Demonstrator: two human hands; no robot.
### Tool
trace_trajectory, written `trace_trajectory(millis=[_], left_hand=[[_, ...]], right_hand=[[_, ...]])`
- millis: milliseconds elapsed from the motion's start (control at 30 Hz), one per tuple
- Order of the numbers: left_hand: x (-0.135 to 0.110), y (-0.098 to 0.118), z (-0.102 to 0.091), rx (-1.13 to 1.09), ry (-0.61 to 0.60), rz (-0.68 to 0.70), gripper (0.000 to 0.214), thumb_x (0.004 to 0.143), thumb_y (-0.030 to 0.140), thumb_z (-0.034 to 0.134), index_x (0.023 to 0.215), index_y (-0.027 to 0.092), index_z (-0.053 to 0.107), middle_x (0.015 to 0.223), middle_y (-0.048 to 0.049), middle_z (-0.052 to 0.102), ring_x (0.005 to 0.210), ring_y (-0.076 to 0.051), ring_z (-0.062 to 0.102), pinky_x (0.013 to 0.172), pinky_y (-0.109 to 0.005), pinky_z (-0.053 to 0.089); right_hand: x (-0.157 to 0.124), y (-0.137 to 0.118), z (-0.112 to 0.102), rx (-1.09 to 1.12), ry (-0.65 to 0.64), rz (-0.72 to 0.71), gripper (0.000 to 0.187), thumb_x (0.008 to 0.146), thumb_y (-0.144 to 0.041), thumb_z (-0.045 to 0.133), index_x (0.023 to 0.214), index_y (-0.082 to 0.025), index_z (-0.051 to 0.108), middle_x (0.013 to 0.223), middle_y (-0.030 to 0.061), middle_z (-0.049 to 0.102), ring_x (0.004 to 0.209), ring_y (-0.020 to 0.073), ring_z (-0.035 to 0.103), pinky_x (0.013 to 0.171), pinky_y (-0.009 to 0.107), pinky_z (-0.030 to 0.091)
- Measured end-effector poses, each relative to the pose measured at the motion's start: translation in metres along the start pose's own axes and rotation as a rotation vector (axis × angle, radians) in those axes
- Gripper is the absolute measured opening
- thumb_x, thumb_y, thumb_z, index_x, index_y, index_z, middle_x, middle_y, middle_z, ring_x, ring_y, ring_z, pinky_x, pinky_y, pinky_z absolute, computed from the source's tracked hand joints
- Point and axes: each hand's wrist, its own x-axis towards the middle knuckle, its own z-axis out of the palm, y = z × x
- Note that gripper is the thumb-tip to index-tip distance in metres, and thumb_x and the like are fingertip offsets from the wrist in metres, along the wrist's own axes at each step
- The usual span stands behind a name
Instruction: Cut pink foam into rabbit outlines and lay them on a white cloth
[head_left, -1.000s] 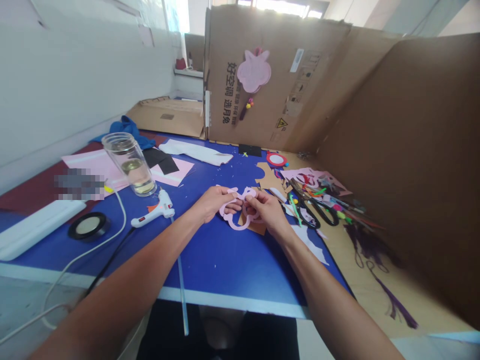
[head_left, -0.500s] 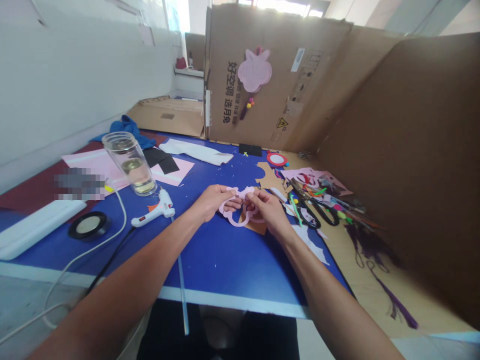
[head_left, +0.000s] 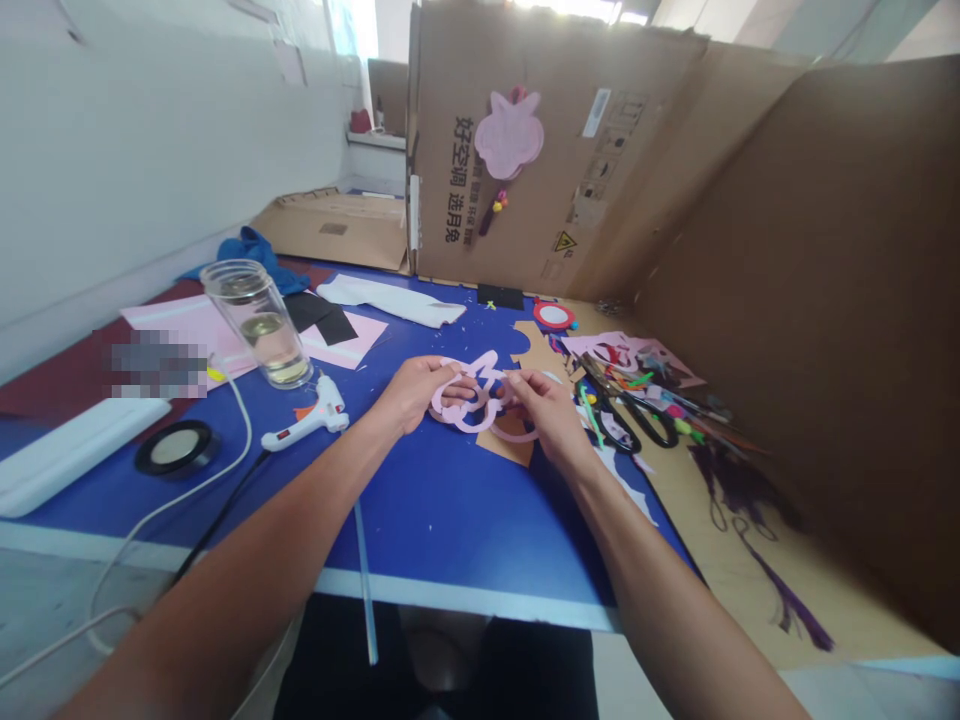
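Note:
Between both hands is a pink paper cutout [head_left: 474,424], a scalloped outline frame with pointed tips at its top. My left hand [head_left: 421,392] is closed on its left side, some fingers showing behind the paper. My right hand [head_left: 546,402] pinches it at the upper right. Just under it, a second curved pink outline [head_left: 517,437] shows above a brown cardboard piece [head_left: 507,447] on the blue table; I cannot tell whether that outline is joined to the held one. A white glue gun [head_left: 309,420] lies to the left of my left hand.
A glass jar of pale liquid [head_left: 274,350] and a black tape roll [head_left: 177,448] stand left. Scissors [head_left: 637,420], paper scraps and purple tassels [head_left: 795,600] lie right. A cardboard box panel [head_left: 622,200] rises behind, with a pink shape [head_left: 510,138] on it.
The pink cutout has turned between my hands, so its pointed tips now stand up and its scalloped outline shows more fully. My left hand has shifted slightly left.

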Motion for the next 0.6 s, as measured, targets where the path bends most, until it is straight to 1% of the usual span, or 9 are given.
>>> trace_trajectory(millis=[133, 333, 500, 600], left_hand=[[0.0026, 0.0032, -0.0056, -0.023, 0.017, 0.025, 0.012, 0.099, 0.021, 0.070, 0.094, 0.011, 0.074, 0.097, -0.0181, 0.083, 0.075, -0.019, 0.080, 0.066, -0.025, 0.060], [0.0028, 0.0025, -0.0048, -0.027, 0.027, 0.014, 0.013, 0.101, 0.020, 0.068, 0.094, 0.011, 0.075, 0.095, -0.0171, 0.083, 0.073, -0.019, 0.080, 0.065, -0.026, 0.059], [0.0023, 0.0042, -0.0049, -0.038, 0.042, 0.022, 0.013, 0.102, 0.018, 0.066, 0.095, 0.011, 0.075, 0.093, -0.0157, 0.083, 0.071, -0.018, 0.079, 0.065, -0.025, 0.059], [0.0018, 0.0052, -0.0046, -0.047, 0.045, 0.016, 0.011, 0.101, 0.018, 0.067, 0.096, 0.011, 0.075, 0.093, -0.0155, 0.083, 0.071, -0.017, 0.078, 0.066, -0.025, 0.060]], right_hand=[[0.0012, 0.0004, -0.0034, 0.029, 0.034, 0.040, 0.053, 0.076, -0.072, 0.083, 0.089, -0.022, 0.076, 0.082, 0.0044, 0.074, 0.074, 0.0181, 0.068, 0.062, 0.026, 0.052], [-0.0014, -0.0004, 0.0012, 0.026, -0.027, 0.031, 0.049, 0.079, -0.070, 0.083, 0.085, -0.022, 0.076, 0.085, 0.0046, 0.076, 0.071, 0.0160, 0.067, 0.063, 0.026, 0.052], [-0.0016, -0.0014, 0.0022, 0.039, -0.067, 0.069, 0.050, 0.070, -0.066, 0.091, 0.086, -0.021, 0.076, 0.077, 0.0020, 0.073, 0.066, 0.0141, 0.063, 0.062, 0.025, 0.049], [-0.0021, -0.0010, 0.0045, 0.050, -0.097, 0.101, 0.050, 0.068, -0.064, 0.093, 0.080, -0.020, 0.074, 0.072, 0.0002, 0.070, 0.061, 0.0128, 0.058, 0.059, 0.026, 0.045]])
